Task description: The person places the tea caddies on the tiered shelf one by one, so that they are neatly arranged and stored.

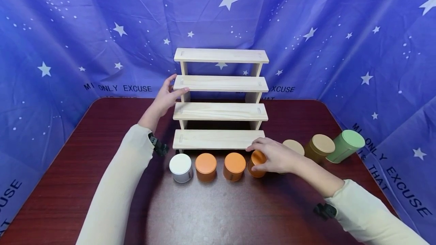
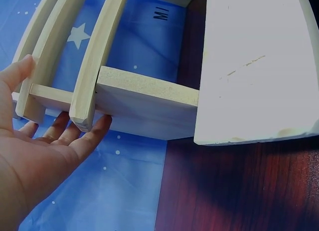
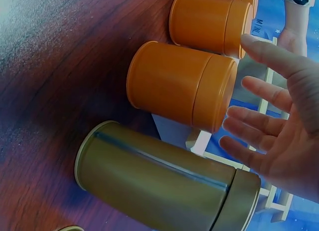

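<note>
An orange cylindrical tin [image 3: 167, 81] stood upright on a dark red wood-grain bench [image 1: 218, 211], before the right end of a pale wooden four-step rack [image 1: 219, 139]. A person's right grip [image 1: 274, 156] arched around its lid, parted rather than clenched; whether it touched could not be told. A secure hold seemed to call for closing evenly below the lid seam, clear of the matching orange tin [image 1: 235, 166] to the left and the beige-lidded cylindrical tin [image 1: 293, 146] to the right. The left grip [image 1: 165, 99] lightly clasped the rack's left side at the second step from the top, a brace best applied gently. Farther out stood a white cylindrical tin [image 1: 181, 165] and a tall green one [image 1: 346, 144].
</note>
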`<state>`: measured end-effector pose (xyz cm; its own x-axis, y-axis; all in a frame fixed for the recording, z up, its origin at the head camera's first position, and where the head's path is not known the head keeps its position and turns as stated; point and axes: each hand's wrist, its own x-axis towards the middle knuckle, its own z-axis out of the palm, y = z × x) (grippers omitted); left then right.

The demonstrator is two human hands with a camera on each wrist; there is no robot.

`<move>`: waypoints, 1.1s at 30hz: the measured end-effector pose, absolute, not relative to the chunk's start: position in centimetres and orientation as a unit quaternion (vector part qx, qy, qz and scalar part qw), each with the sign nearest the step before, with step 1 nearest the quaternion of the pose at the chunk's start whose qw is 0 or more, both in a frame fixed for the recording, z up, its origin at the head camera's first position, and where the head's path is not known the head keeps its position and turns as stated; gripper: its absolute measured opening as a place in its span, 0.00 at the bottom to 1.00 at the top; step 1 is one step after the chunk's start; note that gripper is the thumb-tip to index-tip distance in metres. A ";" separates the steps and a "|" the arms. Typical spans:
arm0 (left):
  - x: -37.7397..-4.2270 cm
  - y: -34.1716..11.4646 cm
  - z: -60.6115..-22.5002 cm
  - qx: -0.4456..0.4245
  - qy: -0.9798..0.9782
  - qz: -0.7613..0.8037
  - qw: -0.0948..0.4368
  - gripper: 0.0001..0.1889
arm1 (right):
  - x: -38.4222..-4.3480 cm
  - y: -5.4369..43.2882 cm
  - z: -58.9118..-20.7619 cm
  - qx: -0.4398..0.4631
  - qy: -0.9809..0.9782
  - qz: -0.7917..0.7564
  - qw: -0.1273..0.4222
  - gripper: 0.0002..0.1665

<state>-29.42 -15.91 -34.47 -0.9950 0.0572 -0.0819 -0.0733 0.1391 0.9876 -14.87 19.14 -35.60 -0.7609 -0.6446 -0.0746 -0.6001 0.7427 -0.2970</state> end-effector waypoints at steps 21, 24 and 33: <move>-29.5 -16.1 -34.6 -0.005 0.758 0.651 0.053 0.45 | -14.9 19.3 -35.8 -0.334 0.937 -0.031 0.098 0.34; -29.5 -16.1 -34.6 -0.003 0.754 0.655 0.054 0.45 | -14.8 19.3 -35.8 -0.332 0.937 -0.035 0.104 0.33; -29.6 -16.1 -34.6 -0.006 0.751 0.658 0.060 0.44 | -14.9 19.3 -35.2 -0.335 0.933 -0.097 0.092 0.33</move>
